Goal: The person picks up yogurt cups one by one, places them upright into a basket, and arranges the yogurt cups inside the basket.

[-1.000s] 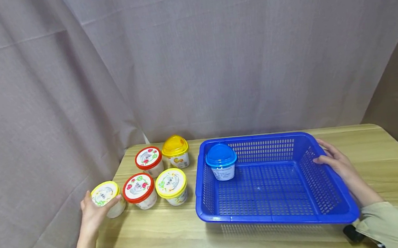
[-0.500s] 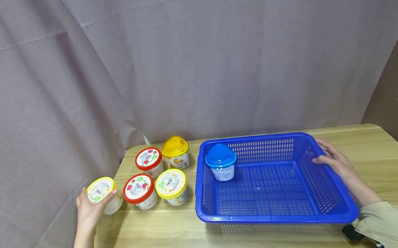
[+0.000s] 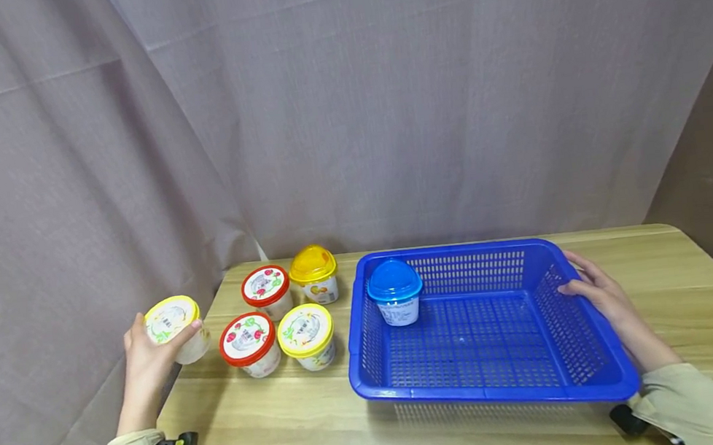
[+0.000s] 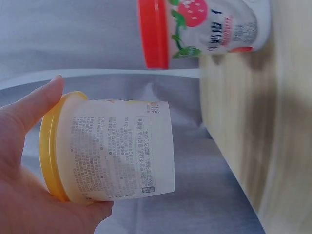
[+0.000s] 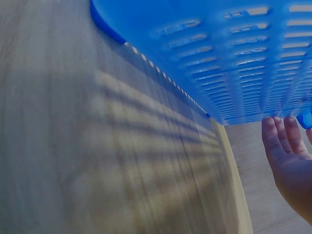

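My left hand grips a small white tub with a yellow lid, thumb on one side of the lid and fingers on the other. In the left wrist view, this tub shows a side covered in small print, clear of the table. My right hand holds the right rim of a blue plastic basket, thumb over the inner side. In the right wrist view, fingers lie along the basket's outer wall. Inside the basket's back left corner stands a tub with a domed blue lid.
Left of the basket stand two red-lidded tubs, another yellow-lidded tub and one with a domed yellow lid. A grey curtain hangs behind and to the left of the wooden table.
My left hand has lifted the yellow-lidded tub off the table and moved it up and to the left. The right hand and the basket stay almost where they were.
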The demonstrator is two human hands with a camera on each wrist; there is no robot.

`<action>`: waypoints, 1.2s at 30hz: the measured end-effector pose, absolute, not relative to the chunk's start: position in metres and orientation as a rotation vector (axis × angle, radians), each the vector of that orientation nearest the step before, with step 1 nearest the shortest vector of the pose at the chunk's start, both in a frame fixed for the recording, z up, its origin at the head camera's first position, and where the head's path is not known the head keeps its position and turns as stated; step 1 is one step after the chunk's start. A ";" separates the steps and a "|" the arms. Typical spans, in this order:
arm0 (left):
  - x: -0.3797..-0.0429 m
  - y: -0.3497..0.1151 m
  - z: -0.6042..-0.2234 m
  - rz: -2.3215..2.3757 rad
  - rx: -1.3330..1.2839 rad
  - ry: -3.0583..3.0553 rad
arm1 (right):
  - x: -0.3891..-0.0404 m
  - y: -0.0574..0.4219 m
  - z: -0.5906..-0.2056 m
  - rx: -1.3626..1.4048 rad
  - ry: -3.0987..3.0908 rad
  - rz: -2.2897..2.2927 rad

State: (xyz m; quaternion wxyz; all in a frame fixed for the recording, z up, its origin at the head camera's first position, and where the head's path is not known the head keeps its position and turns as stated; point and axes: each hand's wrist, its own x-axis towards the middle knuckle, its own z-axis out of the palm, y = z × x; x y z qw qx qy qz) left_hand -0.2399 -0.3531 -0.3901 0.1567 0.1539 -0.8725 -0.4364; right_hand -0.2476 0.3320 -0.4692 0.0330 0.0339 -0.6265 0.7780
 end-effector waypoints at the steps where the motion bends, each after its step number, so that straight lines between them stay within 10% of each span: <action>1: -0.241 -0.352 -0.388 -1.249 0.433 -2.499 | -0.247 0.332 -0.469 0.102 -1.931 2.391; 36: -0.274 -0.288 -0.350 -1.212 0.093 -2.630 | -0.249 0.332 -0.471 0.141 -1.908 2.403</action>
